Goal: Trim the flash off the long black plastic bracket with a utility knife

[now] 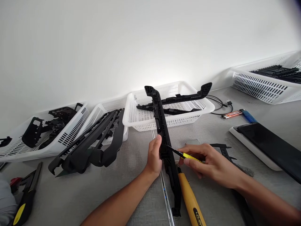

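Observation:
My left hand [154,156] grips a long black plastic trim piece [162,125] near its middle, holding it at a slant above the table. Its far end overlaps the white basket behind it. In my right hand [209,161] is a yellow utility knife [190,157], its dark blade touching or very near the trim piece just beside my left thumb. A tool with a yellow-orange handle [189,197] lies just right of the trim piece's near end. Left of that end runs a shiny metal ruler or strip [166,191], partly hidden by my left hand.
Behind my hands stands a white basket [145,127] with black trim pieces. More baskets with black parts stand left [70,138] and right [258,91]. A caliper [224,151], a lighter [248,116], a cable [218,101] and a black phone-like slab [270,144] lie right.

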`<control>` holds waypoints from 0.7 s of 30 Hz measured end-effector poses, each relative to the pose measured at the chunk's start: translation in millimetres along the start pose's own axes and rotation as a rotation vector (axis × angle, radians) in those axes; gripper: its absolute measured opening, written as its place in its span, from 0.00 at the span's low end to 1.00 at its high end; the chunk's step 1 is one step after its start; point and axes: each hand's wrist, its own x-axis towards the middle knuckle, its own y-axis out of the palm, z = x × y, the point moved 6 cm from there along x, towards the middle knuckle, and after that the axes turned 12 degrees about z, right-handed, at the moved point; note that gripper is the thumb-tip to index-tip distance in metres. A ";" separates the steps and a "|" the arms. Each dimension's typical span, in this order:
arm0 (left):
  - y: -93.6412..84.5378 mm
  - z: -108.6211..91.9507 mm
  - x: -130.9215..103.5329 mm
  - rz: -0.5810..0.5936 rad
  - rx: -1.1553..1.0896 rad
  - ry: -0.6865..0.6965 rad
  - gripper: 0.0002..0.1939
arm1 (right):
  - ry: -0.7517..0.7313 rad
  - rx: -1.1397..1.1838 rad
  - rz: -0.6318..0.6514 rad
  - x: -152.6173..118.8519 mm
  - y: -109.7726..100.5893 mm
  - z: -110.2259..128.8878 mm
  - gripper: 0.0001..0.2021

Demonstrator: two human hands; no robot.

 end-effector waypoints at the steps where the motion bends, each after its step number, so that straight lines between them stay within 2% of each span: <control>1: -1.2 0.6 -0.1 -0.016 0.000 0.001 0.34 | -0.004 -0.008 0.002 0.0 0.1 0.0 0.21; 6: -8.1 11.1 0.9 -0.016 -0.011 -0.032 0.27 | -0.001 -0.054 -0.088 -0.9 -6.3 0.8 0.22; 10: -15.9 21.2 -1.0 -0.070 -0.001 -0.097 0.18 | 0.002 -0.054 -0.068 -0.5 -6.0 1.1 0.21; 16: -15.2 11.2 -6.6 -0.169 0.086 -0.056 0.12 | 0.015 -0.075 -0.082 -1.2 -7.4 1.1 0.22; 18: -11.5 6.3 -6.9 -0.153 0.104 -0.054 0.12 | 0.012 -0.076 -0.083 -1.4 -7.5 1.4 0.22; 21: -2.8 2.0 -5.5 -0.040 0.086 -0.055 0.14 | 0.022 -0.074 -0.129 -2.1 -10.0 0.6 0.23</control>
